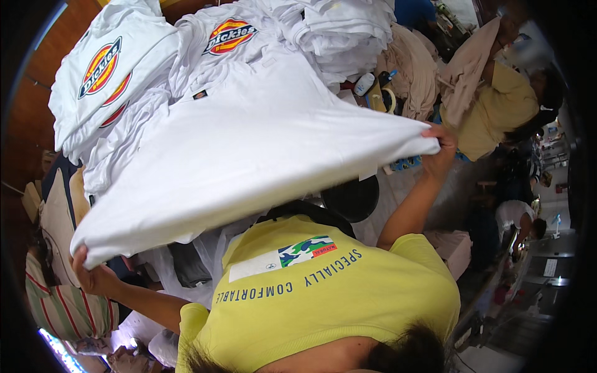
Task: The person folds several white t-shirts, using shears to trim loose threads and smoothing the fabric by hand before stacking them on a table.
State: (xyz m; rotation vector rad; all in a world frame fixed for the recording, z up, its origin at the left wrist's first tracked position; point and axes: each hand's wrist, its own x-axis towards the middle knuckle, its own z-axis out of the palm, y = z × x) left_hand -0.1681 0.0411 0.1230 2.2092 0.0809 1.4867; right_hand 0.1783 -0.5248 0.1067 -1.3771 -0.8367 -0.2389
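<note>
The white garment (217, 161) spanned free between left hand (96, 278) and right hand (441, 149), fingers pinching its near corners; long axis crosswise, narrower side facing away.

Bright centre, black curved edges.

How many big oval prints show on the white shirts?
4: top print, middle print and bottom print on the left pile, lower two partly covered; another print on the neighbouring shirt. Others may be hidden.
</note>
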